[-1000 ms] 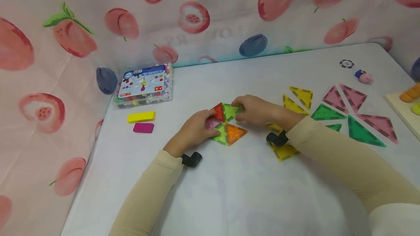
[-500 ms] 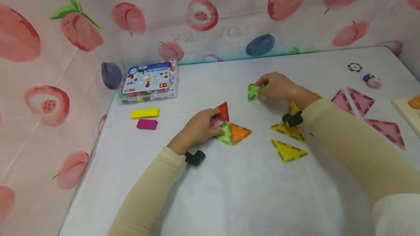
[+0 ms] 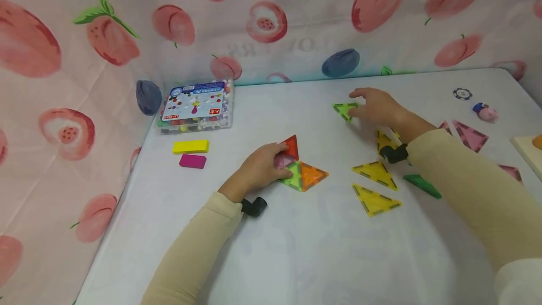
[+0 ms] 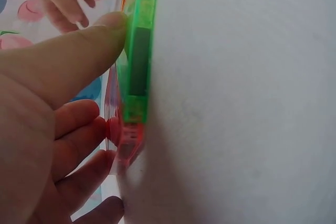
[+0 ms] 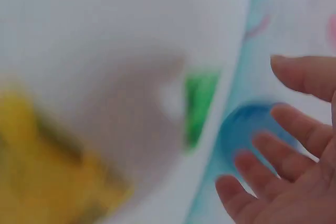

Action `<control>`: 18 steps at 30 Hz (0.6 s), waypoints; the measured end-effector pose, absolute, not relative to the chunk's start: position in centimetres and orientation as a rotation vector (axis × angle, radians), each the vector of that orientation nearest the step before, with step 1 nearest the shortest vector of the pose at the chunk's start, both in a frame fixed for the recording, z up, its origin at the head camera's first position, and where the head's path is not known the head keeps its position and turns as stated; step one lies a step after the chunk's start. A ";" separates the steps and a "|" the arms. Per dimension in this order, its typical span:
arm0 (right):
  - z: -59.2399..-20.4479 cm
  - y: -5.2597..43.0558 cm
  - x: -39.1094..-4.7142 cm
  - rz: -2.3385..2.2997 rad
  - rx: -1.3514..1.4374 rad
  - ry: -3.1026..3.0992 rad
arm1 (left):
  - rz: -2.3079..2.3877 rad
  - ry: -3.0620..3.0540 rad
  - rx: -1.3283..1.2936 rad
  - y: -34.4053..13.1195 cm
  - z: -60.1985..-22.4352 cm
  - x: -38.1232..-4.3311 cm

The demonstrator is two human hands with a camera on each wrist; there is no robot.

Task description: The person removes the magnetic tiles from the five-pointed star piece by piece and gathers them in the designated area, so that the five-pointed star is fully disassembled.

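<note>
My left hand (image 3: 260, 167) rests on a joined group of triangular magnetic tiles. Its thumb lies on a light green tile (image 4: 137, 61), and its fingers touch the pink tile (image 3: 282, 160) and the red tile (image 3: 291, 147). An orange tile (image 3: 312, 176) completes the visible group on the right side. Farther back, a loose light green magnetic tile (image 3: 344, 110) lies on the table. Just beside it hovers my right hand (image 3: 378, 108), partly over it in the head view. In the right wrist view its fingers are spread, apart from that blurred green tile (image 5: 200, 109).
Several yellow tiles (image 3: 374, 200) lie below my right forearm, with a dark green tile (image 3: 422, 185) and pink tiles (image 3: 471, 136) farther right. A bead box (image 3: 196, 106), yellow block (image 3: 190, 147) and magenta block (image 3: 192, 161) stand left. A pig figure (image 3: 487, 113) sits far right.
My right hand has pulled the light green tile off the group, carried it back and right, and let go of it. The left hand stays on the group.
</note>
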State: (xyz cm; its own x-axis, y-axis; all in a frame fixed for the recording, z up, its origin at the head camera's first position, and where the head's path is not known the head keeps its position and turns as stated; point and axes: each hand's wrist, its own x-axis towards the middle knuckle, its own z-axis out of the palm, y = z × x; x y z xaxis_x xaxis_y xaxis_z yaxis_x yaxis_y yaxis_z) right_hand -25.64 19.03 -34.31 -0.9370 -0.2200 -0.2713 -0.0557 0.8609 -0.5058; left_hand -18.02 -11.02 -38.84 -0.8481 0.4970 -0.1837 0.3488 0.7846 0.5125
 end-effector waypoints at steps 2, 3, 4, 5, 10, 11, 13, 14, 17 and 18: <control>-34.2 17.6 -23.8 -0.697 -0.299 2.704 | 0.694 2.662 0.651 -11.0 -38.9 -18.0; -34.2 16.7 -22.7 -0.678 -0.346 2.680 | 0.703 2.659 0.655 -11.1 -38.9 -18.0; -34.2 15.8 -21.6 -0.655 -0.393 2.651 | 0.707 2.656 0.661 -11.2 -38.9 -18.1; -34.3 14.9 -20.4 -0.632 -0.435 2.618 | 0.713 2.651 0.664 -11.3 -38.9 -18.1; -35.4 11.9 -15.9 -0.618 -0.632 2.521 | 0.733 2.623 0.699 -11.8 -39.0 -18.2; -35.6 11.6 -15.4 -0.637 -0.663 2.522 | 0.739 2.620 0.704 -11.8 -39.0 -18.2; -36.0 11.0 -14.5 -0.686 -0.699 2.533 | 0.750 2.617 0.714 -11.8 -39.0 -18.2; -36.1 10.8 -14.3 -0.720 -0.690 2.535 | 0.752 2.616 0.714 -11.8 -39.0 -18.2; -36.4 10.1 -13.8 -0.802 -0.601 2.549 | 0.742 2.615 0.714 -11.7 -39.0 -18.1; -36.4 9.9 -13.7 -0.827 -0.570 2.555 | 0.733 2.619 0.715 -11.7 -39.0 -18.0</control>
